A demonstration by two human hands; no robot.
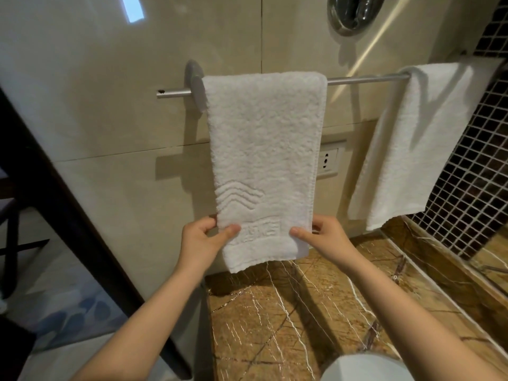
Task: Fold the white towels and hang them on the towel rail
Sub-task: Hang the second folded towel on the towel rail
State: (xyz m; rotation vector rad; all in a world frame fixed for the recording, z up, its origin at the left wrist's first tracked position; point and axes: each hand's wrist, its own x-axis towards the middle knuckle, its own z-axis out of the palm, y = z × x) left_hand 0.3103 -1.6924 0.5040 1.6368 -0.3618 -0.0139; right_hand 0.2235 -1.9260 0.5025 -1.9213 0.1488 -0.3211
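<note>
While one brushed-metal towel rail [362, 79] is fixed to the beige tiled wall [110, 78], two white terry towels are hung over it, well apart: an embossed towel [264, 149] at the left, a plain towel [412, 144] at the right. The embossed towel's lower side edges are pinched by the left hand [203, 237] and the right hand [324, 237]. One white wall socket [328, 162] is seen between the towels.

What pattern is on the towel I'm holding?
Plain white towel with embossed wavy lines above a lettered band, clearest in the head view.
</note>
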